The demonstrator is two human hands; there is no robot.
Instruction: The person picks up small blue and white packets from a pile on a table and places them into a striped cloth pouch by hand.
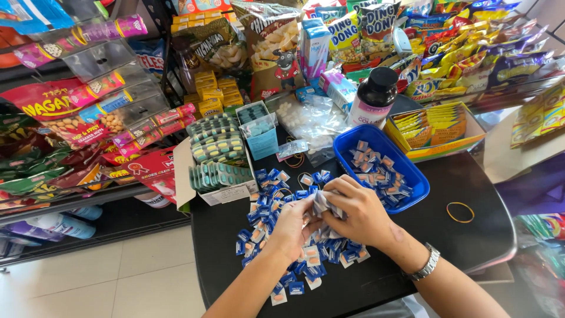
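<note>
Head view looks down on a black table [412, 265] at lower centre, where both hands meet over a heap of small blue sachets [276, 235]. Left hand [291, 227] and right hand [359, 215], a metal watch [425, 266] on its wrist, both have fingers curled shut on one small stack of sachets [322, 206] held between them, just above the heap. Right of the hands lies a yellow rubber band [459, 212]. Farther up, a blue plastic tray [412, 176] holds more sachets. Left of it stands a white box of green blister strips [218, 159]. Beyond, a dark bottle [374, 97] stands before shelves of snack packets [471, 53].
</note>
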